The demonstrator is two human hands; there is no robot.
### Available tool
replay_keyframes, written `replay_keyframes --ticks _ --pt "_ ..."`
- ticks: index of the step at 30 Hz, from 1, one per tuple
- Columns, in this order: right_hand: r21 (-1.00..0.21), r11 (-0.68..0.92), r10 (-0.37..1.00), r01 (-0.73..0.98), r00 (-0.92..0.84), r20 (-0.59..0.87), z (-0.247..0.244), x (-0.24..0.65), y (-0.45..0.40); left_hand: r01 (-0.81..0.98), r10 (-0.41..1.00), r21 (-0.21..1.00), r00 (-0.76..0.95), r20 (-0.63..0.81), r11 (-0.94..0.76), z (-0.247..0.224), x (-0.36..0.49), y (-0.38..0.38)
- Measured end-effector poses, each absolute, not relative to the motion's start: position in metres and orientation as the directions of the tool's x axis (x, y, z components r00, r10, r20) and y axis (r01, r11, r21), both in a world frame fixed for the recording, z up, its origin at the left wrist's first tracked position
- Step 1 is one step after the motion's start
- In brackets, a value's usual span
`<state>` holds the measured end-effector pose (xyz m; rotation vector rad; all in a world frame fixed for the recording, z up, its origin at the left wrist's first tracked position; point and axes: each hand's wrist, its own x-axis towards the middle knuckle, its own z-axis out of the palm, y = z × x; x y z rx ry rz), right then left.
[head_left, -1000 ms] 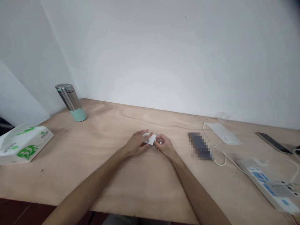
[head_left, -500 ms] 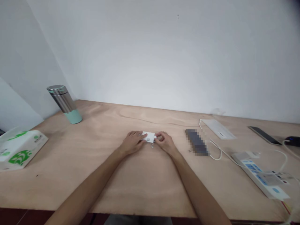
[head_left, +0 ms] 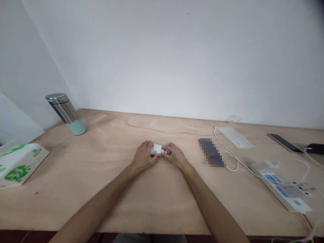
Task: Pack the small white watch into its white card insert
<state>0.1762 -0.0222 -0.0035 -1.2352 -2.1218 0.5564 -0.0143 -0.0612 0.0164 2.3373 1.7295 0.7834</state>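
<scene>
Between my hands, low over the middle of the wooden table [head_left: 111, 199], is a small flat white box or card [head_left: 157, 147] with a dark square print near its lower left. My left hand [head_left: 144, 156] grips its left end, thumb in front and fingers behind. At the other end, my right hand [head_left: 174, 155] pinches a small pale piece [head_left: 164, 151] that sticks out of the white item; its kind is too small to make out. A tiny shiny bit [head_left: 161, 157] shows just below, between the thumbs.
A steel and mint-green flask [head_left: 67, 114] stands at the back left, behind a tissue pack [head_left: 22, 165]. To the right lie a pixelated dark phone-like object [head_left: 212, 152], a white pouch [head_left: 235, 137], another phone [head_left: 285, 143], a power strip [head_left: 278, 187] and white cables [head_left: 243, 165].
My left hand has turned to hold the white item by its end, its thumb now lower. More of the pale piece shows at the right end. The view has shifted slightly.
</scene>
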Motion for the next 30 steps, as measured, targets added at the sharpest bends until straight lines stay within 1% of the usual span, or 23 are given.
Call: replay_keyframes --ticks 3,6,13,16,19,22,26,30 --pt "-0.623 0.473 0.880 0.623 -0.372 0.296 -0.006 0.173 -0.022 0.892 0.926 0.345 0.174 0.335 -0.293 0.019 -0.009 -0.065" --pt "-0.648 0.493 0.868 0.580 -0.375 0.324 -0.010 0.172 -0.022 0.918 0.932 0.304 0.151 0.330 -0.256 0.021 -0.006 -0.067" --pt "-0.750 0.474 0.873 0.462 -0.358 0.332 -0.009 0.174 -0.023 0.930 0.952 0.310 0.105 0.286 -0.196 0.021 -0.003 -0.066" --pt "-0.767 0.465 0.874 0.441 -0.364 0.321 -0.007 0.173 -0.024 0.929 0.949 0.311 0.105 0.299 -0.201 0.020 -0.004 -0.066" --pt "-0.750 0.489 0.860 0.445 -0.387 0.331 -0.004 0.171 -0.025 0.928 0.944 0.305 0.114 0.310 -0.213 0.019 -0.005 -0.066" --pt "-0.691 0.511 0.854 0.512 -0.396 0.338 -0.002 0.171 -0.026 0.933 0.946 0.294 0.116 0.304 -0.209 0.021 -0.006 -0.066" --pt "-0.629 0.477 0.878 0.614 -0.364 0.311 0.001 0.170 -0.028 0.939 0.948 0.287 0.102 0.300 -0.192 0.023 -0.006 -0.066" --pt "-0.614 0.460 0.888 0.641 -0.335 0.315 0.003 0.171 -0.029 0.941 0.943 0.278 0.098 0.319 -0.192 0.023 -0.007 -0.066"
